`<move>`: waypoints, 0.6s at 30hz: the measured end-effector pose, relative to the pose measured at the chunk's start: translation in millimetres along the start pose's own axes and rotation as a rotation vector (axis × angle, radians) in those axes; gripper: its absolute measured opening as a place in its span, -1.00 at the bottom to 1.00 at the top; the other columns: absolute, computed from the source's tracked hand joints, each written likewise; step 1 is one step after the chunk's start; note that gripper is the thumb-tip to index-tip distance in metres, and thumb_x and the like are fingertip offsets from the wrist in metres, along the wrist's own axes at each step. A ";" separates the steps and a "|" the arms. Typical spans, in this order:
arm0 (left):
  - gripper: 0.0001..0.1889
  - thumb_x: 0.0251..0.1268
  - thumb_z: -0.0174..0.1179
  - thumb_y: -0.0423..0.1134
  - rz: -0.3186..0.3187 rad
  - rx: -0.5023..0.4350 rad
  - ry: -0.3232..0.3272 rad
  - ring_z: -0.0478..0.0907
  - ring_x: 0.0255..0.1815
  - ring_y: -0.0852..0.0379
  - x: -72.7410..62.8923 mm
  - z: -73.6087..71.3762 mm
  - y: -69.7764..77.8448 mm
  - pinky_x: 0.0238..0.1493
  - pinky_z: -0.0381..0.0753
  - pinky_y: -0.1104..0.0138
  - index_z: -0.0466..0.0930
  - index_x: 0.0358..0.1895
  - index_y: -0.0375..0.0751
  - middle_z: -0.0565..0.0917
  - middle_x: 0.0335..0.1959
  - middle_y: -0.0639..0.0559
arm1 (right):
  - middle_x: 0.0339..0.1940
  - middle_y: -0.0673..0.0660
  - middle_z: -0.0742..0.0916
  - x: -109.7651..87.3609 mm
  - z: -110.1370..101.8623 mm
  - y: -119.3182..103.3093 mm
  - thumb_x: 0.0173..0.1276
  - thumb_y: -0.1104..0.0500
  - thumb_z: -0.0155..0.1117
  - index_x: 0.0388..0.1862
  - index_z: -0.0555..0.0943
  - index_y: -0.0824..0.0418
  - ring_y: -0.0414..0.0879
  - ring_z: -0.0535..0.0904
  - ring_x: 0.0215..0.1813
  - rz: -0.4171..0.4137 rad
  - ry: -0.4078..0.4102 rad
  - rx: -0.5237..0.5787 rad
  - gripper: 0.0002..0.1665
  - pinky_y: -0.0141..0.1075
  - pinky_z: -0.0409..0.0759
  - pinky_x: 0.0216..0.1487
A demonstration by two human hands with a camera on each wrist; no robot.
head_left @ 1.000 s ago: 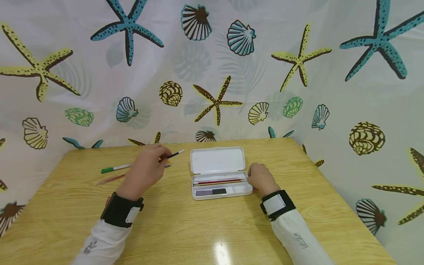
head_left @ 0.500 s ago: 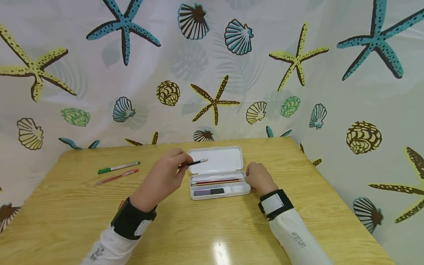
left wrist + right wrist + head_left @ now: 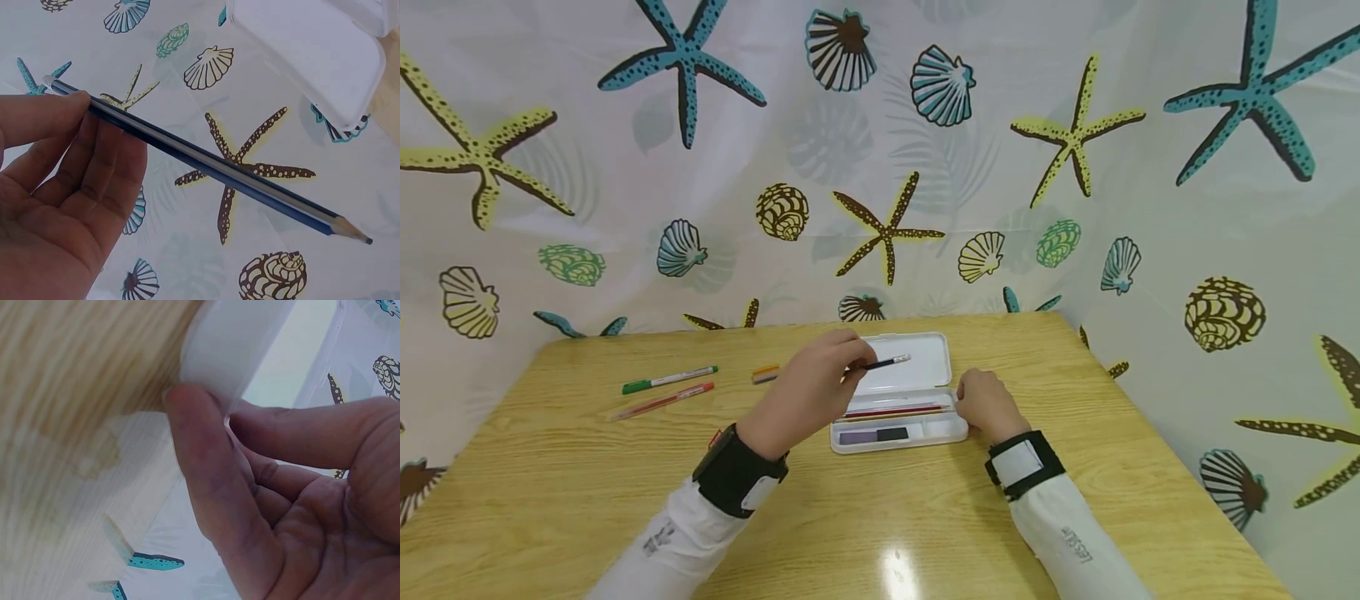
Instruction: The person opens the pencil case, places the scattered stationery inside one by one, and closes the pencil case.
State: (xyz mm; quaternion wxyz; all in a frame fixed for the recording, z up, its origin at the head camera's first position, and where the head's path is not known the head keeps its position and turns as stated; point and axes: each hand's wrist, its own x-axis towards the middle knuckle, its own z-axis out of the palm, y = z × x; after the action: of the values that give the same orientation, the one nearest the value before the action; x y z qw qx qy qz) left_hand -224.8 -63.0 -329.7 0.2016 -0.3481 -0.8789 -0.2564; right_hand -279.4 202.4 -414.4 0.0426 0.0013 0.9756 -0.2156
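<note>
My left hand (image 3: 820, 383) is over the left part of an open white pencil case (image 3: 917, 362). Thumb and fingers pinch a dark blue striped pencil (image 3: 231, 165) near its white eraser end; its sharpened tip points away from the hand in the left wrist view. In the head view the pencil (image 3: 891, 362) appears in front of the raised lid. My right hand (image 3: 992, 404) grips the case's right end, thumb and forefinger on the white wall (image 3: 231, 350). Inside the case lie a few pencils (image 3: 898, 411) and a purple-and-black block (image 3: 872, 436).
On the wooden table (image 3: 850, 517), a green-capped pen (image 3: 670, 380) and a red pen (image 3: 662, 401) lie at the left. A small orange-and-grey block (image 3: 765, 373) sits partly behind the left hand. A patterned curtain (image 3: 880, 125) rises behind the table.
My left hand has carried the pencil rightward, from left of the pencil case to over it. My right hand stays at the case's right end.
</note>
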 end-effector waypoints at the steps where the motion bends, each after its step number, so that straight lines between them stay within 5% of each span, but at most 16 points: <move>1: -0.86 0.27 0.29 -0.46 0.011 -0.002 -0.009 0.49 -0.29 0.20 3.2 2.7 0.2 -0.23 0.59 0.38 0.71 -0.22 -0.14 0.62 -0.30 0.07 | -0.50 0.16 0.61 0.0 0.1 0.3 0.21 0.38 0.20 -0.44 0.57 0.30 -0.05 0.53 -0.54 -0.001 0.002 -0.001 -0.94 -0.37 0.40 -0.60; 9: -0.89 0.32 0.25 -0.41 -0.009 -0.017 -0.155 0.54 -0.24 0.19 23.4 31.1 -3.2 -0.13 0.65 0.37 0.72 -0.20 -0.15 0.65 -0.28 0.05 | -0.51 0.16 0.61 -0.8 -0.2 0.2 0.20 0.40 0.20 -0.46 0.57 0.30 -0.06 0.52 -0.53 0.000 0.005 -0.003 -0.93 -0.36 0.38 -0.59; 18: -0.88 0.38 0.20 -0.40 -0.067 -0.004 -0.309 0.62 -0.19 0.18 25.6 69.9 -13.3 -0.06 0.66 0.33 0.71 -0.18 -0.15 0.69 -0.23 0.04 | -0.52 0.15 0.59 -1.3 0.2 -1.1 0.20 0.40 0.21 -0.47 0.56 0.31 -0.06 0.50 -0.54 -0.001 0.008 -0.011 -0.93 -0.36 0.36 -0.60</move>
State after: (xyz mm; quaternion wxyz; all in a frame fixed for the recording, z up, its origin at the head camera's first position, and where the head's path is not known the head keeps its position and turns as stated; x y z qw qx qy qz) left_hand -263.9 -17.0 -375.1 0.0549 -0.3542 -0.9101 -0.2081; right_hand -278.1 201.3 -414.0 0.0385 0.0013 0.9769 -0.2102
